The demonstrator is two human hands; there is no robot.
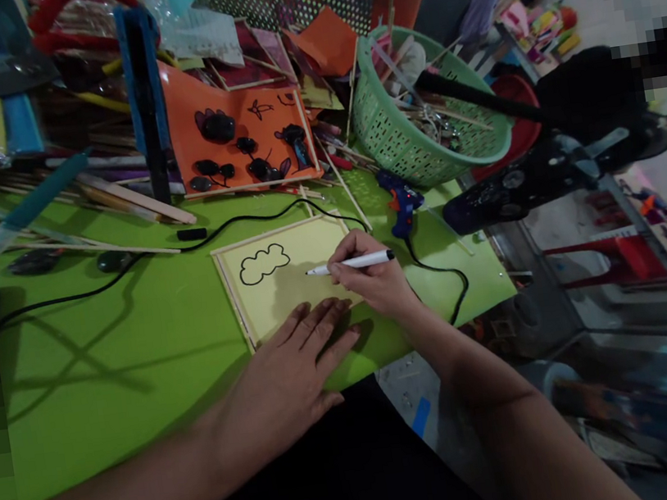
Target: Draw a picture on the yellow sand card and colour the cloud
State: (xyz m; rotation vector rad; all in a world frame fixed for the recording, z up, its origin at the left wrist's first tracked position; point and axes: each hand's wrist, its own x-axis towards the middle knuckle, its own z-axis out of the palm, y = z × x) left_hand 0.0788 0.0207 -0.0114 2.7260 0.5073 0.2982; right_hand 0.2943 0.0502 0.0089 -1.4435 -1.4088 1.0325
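A sheet of yellow paper (278, 299) edged with thin wooden sticks lies on the green table, with a black cloud outline (264, 264) drawn at its upper left. My right hand (374, 273) is closed around a white marker (366, 260), its bare tip pointing left over the middle of the sheet. Whether the tip touches the paper I cannot tell. Flat on the sheet's lower edge rests my left hand (304, 353), fingers stretched out and holding nothing. A black marker cap (191, 234) lies above the sheet, beside a black cord.
Behind the sheet stands an orange picture (244, 142) with black stones and stick edging. A blue glue gun (405, 203) and a green basket (434, 128) of tools are at the right. Loose sticks, papers and a blue clamp (145, 103) crowd the back left of the green table (106, 356).
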